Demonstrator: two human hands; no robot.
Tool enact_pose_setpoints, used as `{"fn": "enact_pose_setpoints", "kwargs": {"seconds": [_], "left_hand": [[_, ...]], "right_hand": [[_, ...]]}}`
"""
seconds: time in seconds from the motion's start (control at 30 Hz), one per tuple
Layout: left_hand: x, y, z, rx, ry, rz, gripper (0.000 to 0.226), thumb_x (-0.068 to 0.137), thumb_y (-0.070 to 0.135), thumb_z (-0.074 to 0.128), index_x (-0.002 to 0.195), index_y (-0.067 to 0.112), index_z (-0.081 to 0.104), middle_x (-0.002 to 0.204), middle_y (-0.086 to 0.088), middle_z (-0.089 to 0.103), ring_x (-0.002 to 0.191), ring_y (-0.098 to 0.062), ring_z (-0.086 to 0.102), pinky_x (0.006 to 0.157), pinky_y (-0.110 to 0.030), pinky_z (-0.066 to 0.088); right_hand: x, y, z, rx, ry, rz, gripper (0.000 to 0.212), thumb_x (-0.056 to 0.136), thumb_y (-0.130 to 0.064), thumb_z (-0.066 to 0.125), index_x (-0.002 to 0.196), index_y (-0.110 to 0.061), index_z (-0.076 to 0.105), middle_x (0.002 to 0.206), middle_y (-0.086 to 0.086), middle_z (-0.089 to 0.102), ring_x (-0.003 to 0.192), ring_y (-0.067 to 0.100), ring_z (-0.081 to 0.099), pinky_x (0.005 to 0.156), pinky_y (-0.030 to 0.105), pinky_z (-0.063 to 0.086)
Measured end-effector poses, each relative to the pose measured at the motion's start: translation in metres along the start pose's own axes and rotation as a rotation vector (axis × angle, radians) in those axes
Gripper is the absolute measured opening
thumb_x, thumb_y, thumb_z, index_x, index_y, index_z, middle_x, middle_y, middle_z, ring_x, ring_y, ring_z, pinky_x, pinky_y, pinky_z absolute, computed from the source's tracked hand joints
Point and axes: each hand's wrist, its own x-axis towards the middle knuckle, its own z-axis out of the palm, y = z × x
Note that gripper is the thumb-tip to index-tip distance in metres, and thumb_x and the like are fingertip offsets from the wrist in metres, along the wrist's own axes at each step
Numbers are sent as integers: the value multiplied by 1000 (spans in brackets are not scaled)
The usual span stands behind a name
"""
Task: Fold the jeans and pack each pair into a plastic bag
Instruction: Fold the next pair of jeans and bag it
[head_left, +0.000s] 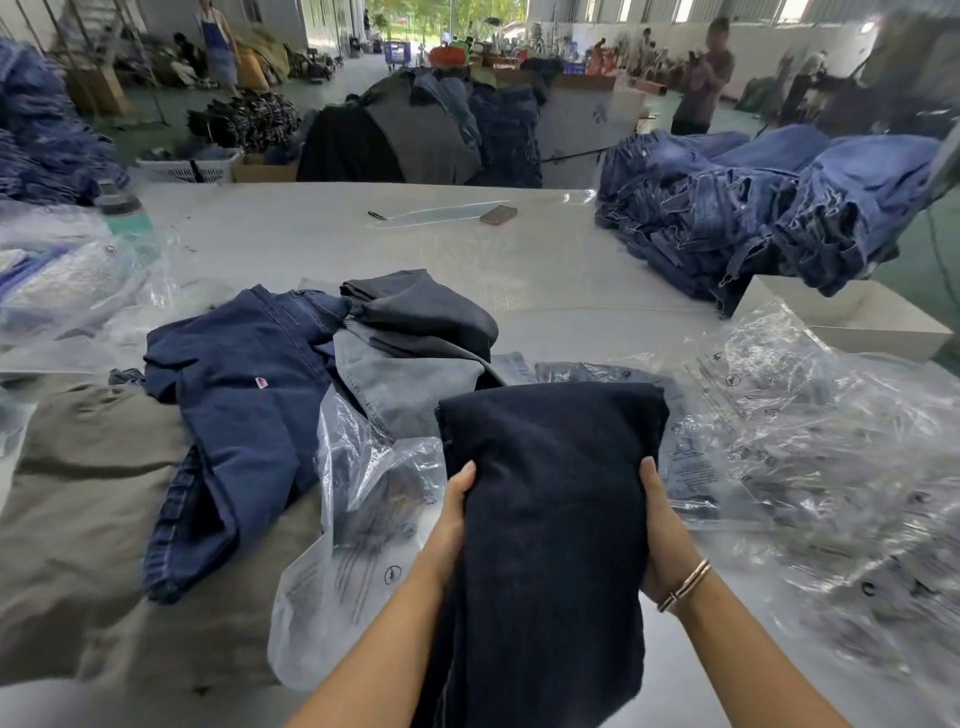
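A folded pair of very dark navy jeans (550, 493) is held up in front of me above the table. My left hand (457, 512) grips its left edge and my right hand (662, 530) grips its right edge, thumbs on top. A crumpled clear plastic bag (358, 519) lies just left of the held jeans. Loose plastic bags (810, 452) spread to the right. Unfolded jeans lie behind: a dark blue pair (244, 395), a grey-blue pair (405, 384) and a charcoal pair (426, 312).
A tall stack of blue jeans (753, 213) fills the back right of the white table (519, 249). Bagged jeans (57, 280) sit at the left. A phone (498, 214) lies mid-table. An olive cloth (78, 519) covers the near left. A person (706, 78) stands far back.
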Motion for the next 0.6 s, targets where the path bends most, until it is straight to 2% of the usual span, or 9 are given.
{"fn": "enact_pose_setpoints", "kwargs": {"seconds": [0.13, 0.2, 0.23, 0.3, 0.37, 0.4, 0.47, 0.53, 0.6], "left_hand": [[19, -3, 8, 29, 32, -15, 50, 90, 49, 41, 81, 20, 80, 90, -3, 75, 80, -12, 72, 61, -21, 55], [29, -7, 5, 280, 121, -26, 47, 91, 48, 46, 110, 14, 73, 116, -1, 66, 106, -18, 66, 83, -24, 52], [30, -11, -7, 411, 89, -17, 47, 96, 44, 44, 124, 10, 62, 126, 1, 57, 118, -20, 57, 95, -21, 43], [34, -16, -30, 546, 83, 52, 42, 101, 38, 39, 128, 9, 53, 130, -1, 56, 119, -14, 52, 90, -14, 35], [44, -14, -30, 662, 50, -102, 41, 100, 45, 41, 117, 15, 62, 115, 5, 69, 103, -3, 62, 84, -14, 45], [46, -10, -22, 581, 104, -252, 44, 97, 52, 42, 111, 19, 67, 104, 8, 73, 95, -1, 67, 78, -15, 50], [37, -10, -34, 371, 69, -355, 54, 91, 61, 44, 113, 19, 71, 109, 1, 72, 102, -13, 68, 80, -24, 53], [32, -9, -35, 344, 68, -290, 47, 91, 58, 48, 115, 24, 71, 116, -1, 70, 108, -17, 66, 79, -25, 54], [34, -16, -26, 409, 93, -122, 29, 96, 45, 49, 112, 31, 69, 114, 6, 70, 100, -8, 67, 74, -18, 52]], "right_hand": [[-7, -3, 15, 234, -131, 81, 64, 76, -72, 47, 98, -20, 77, 99, 2, 74, 94, 15, 70, 71, 29, 57], [-7, -6, 23, 318, -162, 19, 56, 81, -65, 44, 86, -21, 79, 85, -3, 74, 84, 9, 70, 68, 25, 56], [-7, -8, 25, 329, -141, -12, 55, 83, -62, 43, 84, -21, 79, 83, -2, 74, 83, 9, 70, 67, 25, 56], [-4, -11, 25, 326, -107, -40, 55, 86, -61, 42, 89, -21, 79, 92, 1, 74, 89, 13, 70, 67, 27, 56], [-3, -14, 22, 278, -77, -29, 54, 82, -63, 47, 99, -21, 76, 108, 5, 71, 99, 19, 68, 70, 30, 57], [-2, -15, 19, 231, -61, -23, 55, 78, -64, 51, 103, -21, 75, 113, 6, 70, 103, 21, 67, 72, 31, 57], [-1, -18, 18, 121, -43, -32, 63, 70, -67, 59, 112, -22, 71, 118, 5, 68, 108, 23, 65, 80, 33, 55], [0, -18, 20, 37, -30, -45, 76, 62, -68, 69, 121, -21, 65, 121, 4, 66, 110, 23, 64, 89, 36, 50], [-3, -15, 28, 53, -41, -26, 75, 61, -66, 72, 119, -19, 66, 121, 6, 66, 111, 25, 64, 87, 36, 51]]}}
